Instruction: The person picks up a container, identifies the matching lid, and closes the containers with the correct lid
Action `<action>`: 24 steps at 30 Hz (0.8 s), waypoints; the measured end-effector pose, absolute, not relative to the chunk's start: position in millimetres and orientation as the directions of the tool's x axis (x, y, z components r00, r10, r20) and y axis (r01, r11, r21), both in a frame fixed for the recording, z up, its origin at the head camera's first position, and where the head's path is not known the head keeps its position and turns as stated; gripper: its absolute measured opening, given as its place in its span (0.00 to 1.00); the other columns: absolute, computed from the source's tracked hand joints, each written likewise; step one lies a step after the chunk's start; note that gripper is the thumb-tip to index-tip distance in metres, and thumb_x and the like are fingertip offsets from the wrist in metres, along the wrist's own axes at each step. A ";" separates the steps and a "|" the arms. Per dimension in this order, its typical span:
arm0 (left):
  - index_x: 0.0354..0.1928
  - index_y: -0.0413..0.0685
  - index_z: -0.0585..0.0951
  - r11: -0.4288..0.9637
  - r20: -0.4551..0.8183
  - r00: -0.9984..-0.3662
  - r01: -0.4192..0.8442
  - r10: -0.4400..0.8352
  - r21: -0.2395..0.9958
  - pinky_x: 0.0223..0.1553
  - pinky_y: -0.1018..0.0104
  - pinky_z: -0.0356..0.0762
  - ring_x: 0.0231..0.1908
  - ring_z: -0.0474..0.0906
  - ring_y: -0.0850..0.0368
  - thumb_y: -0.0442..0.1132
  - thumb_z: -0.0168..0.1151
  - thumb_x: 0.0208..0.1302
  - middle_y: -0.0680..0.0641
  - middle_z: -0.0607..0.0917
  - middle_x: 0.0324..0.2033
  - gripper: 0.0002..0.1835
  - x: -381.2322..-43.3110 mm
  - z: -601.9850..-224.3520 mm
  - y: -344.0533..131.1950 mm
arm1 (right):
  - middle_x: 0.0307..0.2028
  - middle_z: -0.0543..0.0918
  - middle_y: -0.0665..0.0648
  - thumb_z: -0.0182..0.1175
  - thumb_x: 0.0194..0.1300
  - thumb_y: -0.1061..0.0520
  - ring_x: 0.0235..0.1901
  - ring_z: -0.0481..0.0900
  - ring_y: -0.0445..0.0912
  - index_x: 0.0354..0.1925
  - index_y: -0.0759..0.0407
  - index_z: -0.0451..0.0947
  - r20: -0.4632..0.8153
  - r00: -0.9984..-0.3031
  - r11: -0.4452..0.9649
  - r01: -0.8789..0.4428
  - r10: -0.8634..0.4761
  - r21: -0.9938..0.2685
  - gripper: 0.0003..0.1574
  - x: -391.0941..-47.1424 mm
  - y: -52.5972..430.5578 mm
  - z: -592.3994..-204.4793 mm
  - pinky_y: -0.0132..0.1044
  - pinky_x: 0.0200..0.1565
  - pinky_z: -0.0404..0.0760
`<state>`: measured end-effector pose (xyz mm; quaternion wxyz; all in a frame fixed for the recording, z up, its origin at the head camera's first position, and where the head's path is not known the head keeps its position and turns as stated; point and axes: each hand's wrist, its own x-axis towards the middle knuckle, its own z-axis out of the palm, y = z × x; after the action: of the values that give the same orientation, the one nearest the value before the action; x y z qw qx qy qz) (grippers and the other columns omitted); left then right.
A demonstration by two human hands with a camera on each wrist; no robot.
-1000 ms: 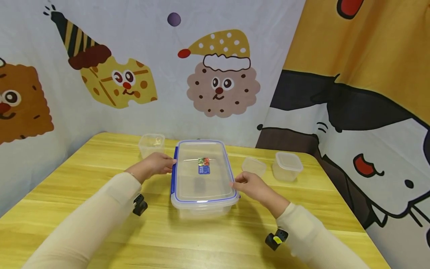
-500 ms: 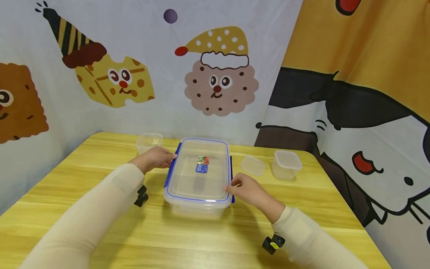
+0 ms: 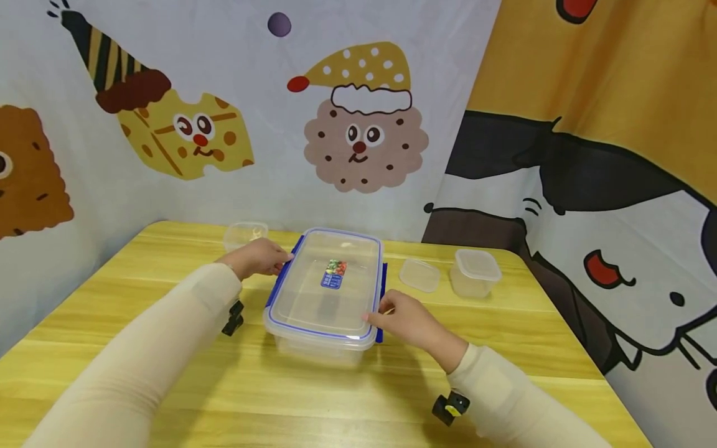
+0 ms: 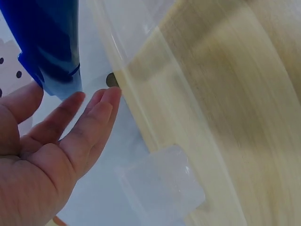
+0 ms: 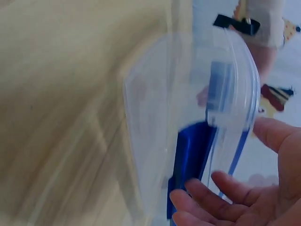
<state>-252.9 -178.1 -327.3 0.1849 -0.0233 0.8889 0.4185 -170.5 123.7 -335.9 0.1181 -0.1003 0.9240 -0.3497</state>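
Observation:
A large clear food storage box [image 3: 302, 305] with a blue-edged lid and a fruit-picture label stands slightly turned on the table, its lid on top. My left hand [image 3: 259, 258] holds its left side, thumb and fingertips at the blue latch [image 4: 51, 33] in the left wrist view. At the near right corner, my right hand [image 3: 411, 320] has its thumb on the lid's edge. In the right wrist view those fingers reach under another blue latch [image 5: 193, 146], which stands out from the box wall. I see nothing inside the box.
A small clear tub [image 3: 238, 236] stands behind my left hand. To the right, a loose clear lid [image 3: 419, 275] lies beside a small lidded tub [image 3: 475, 274]. Beyond the wooden table's [image 3: 336, 404] back edge hangs a cartoon-printed cloth [image 3: 269, 205].
The box has shifted left and turned a little, its near end swinging left. Both hands have moved along with it. The right latch now shows more fully, standing outward.

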 end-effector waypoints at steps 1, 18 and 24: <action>0.59 0.26 0.73 0.650 -0.355 -0.928 -0.203 0.110 0.732 0.49 0.61 0.81 0.36 0.82 0.55 0.42 0.51 0.74 0.32 0.80 0.48 0.24 -252.1 -326.3 -179.5 | 0.36 0.82 0.54 0.66 0.62 0.44 0.34 0.77 0.45 0.35 0.59 0.77 -0.148 -0.953 0.741 -0.103 -0.265 -0.664 0.19 -172.9 125.4 -335.5 0.38 0.34 0.78; 0.66 0.24 0.60 0.536 -0.298 -0.933 -0.150 0.202 0.831 0.59 0.48 0.73 0.58 0.71 0.34 0.48 0.44 0.77 0.24 0.69 0.60 0.32 -191.6 -326.0 -198.5 | 0.58 0.75 0.67 0.50 0.73 0.49 0.56 0.75 0.60 0.57 0.67 0.73 -0.164 -0.952 0.572 -0.014 -0.259 -0.820 0.25 -239.8 167.7 -345.5 0.55 0.59 0.73; 0.69 0.26 0.56 0.477 -0.285 -0.940 -0.166 0.187 0.863 0.62 0.46 0.69 0.62 0.67 0.32 0.49 0.45 0.76 0.25 0.66 0.63 0.34 -168.6 -332.7 -192.5 | 0.62 0.72 0.68 0.51 0.73 0.47 0.60 0.71 0.60 0.62 0.67 0.68 -0.174 -0.952 0.525 0.016 -0.252 -0.851 0.30 -255.0 164.0 -351.5 0.54 0.61 0.71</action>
<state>-168.6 -192.5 -332.7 0.1728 0.0062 0.8418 0.5114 -255.0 164.0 -351.5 0.1390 -0.0684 0.8622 -0.4823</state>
